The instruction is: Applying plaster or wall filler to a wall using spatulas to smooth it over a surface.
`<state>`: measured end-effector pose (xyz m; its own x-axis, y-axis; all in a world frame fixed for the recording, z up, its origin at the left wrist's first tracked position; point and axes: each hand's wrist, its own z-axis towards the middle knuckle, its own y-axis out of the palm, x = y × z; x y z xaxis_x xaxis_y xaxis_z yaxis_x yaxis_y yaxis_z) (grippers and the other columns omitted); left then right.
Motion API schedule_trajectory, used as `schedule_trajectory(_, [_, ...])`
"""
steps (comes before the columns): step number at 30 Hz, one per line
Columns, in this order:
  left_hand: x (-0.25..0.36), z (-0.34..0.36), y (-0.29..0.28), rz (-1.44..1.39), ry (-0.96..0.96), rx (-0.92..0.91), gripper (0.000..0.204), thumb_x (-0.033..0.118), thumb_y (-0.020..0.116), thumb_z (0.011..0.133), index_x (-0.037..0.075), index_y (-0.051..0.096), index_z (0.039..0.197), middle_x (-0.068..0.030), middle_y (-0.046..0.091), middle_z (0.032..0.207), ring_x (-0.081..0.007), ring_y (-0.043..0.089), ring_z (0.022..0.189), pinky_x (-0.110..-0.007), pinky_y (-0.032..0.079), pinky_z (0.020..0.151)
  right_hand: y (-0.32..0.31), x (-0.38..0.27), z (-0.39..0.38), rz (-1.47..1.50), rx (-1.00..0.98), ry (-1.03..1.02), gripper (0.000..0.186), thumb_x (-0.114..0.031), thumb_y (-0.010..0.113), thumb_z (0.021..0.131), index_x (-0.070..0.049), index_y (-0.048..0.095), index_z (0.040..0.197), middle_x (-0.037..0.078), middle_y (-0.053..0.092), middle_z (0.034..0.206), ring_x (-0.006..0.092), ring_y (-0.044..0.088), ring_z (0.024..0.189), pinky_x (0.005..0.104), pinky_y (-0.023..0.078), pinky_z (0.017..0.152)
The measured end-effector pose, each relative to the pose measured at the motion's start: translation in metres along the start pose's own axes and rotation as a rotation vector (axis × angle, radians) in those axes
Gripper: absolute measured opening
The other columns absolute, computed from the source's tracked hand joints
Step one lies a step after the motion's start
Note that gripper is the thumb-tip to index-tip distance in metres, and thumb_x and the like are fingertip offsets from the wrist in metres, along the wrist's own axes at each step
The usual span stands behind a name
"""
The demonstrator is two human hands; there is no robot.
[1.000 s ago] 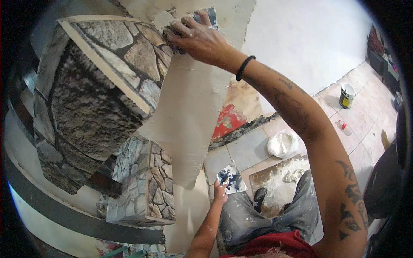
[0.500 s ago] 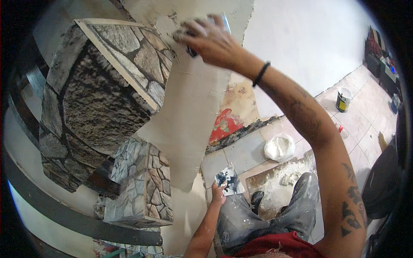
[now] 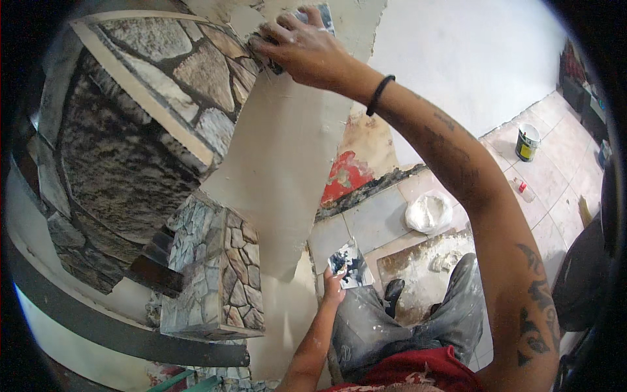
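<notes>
High on the smooth beige plastered wall point(image 3: 281, 137), my right hand point(image 3: 304, 52) grips a plastering trowel point(image 3: 323, 18). Fingers cover most of that tool; only a bluish metal edge and a dark part show. Its face is against or very close to the wall, beside a stone-clad block. Low down, near my left knee, my left hand point(image 3: 334, 285) is closed on the edge of a flat metal plate point(image 3: 353, 264). The plate has white plaster and dark smears or reflections on it.
Stone-patterned blocks point(image 3: 202, 72) jut out at left, above a curved dark ledge point(image 3: 130, 333). A white bag of powder point(image 3: 428, 212) and a plaster-caked board point(image 3: 408, 268) lie on the tiled floor. Farther right are a bucket point(image 3: 527, 142) and a clear bottle point(image 3: 522, 189).
My right hand has shifted slightly left and up along the wall with the trowel. The view has moved a little, and the left hand still holds the plate in about the same place.
</notes>
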<state>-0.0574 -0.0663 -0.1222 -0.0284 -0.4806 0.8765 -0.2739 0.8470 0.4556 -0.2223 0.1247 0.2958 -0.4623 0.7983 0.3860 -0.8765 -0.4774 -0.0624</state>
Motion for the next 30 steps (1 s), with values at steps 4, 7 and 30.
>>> schedule_trajectory(4, [0.008,-0.009,0.015,-0.006,0.032,-0.03,0.029,-0.007,0.049,0.071,0.002,0.05,0.099,-0.0036,0.055,0.091,-0.0146,0.053,0.082,-0.027,0.042,0.074,0.01,-0.012,-0.037,0.11,-0.004,0.043,0.049,-0.005,0.056,0.063,-0.017,0.048,0.109,0.004,0.047,0.102,0.019,0.043,0.097,0.0456,0.026,0.087])
schedule_trajectory(7, [0.009,-0.017,0.021,-0.014,0.056,-0.049,0.028,-0.007,0.049,0.072,0.002,0.051,0.097,-0.003,0.055,0.089,-0.0144,0.053,0.08,-0.027,0.042,0.073,0.002,-0.021,-0.055,0.031,-0.001,-0.008,0.027,-0.019,0.055,0.067,-0.018,0.054,0.095,0.003,0.048,0.094,0.019,0.046,0.091,0.0463,0.027,0.083])
schedule_trajectory(30, [0.057,-0.057,0.143,-0.206,0.215,-0.082,0.029,-0.005,0.051,0.071,0.002,0.049,0.099,-0.0055,0.055,0.091,-0.0161,0.054,0.084,-0.029,0.044,0.071,-0.167,-0.13,-0.278,1.278,-0.48,0.872,0.056,0.014,0.044,0.063,-0.005,0.038,0.115,0.012,0.04,0.113,0.0241,0.039,0.107,0.0299,0.031,0.09])
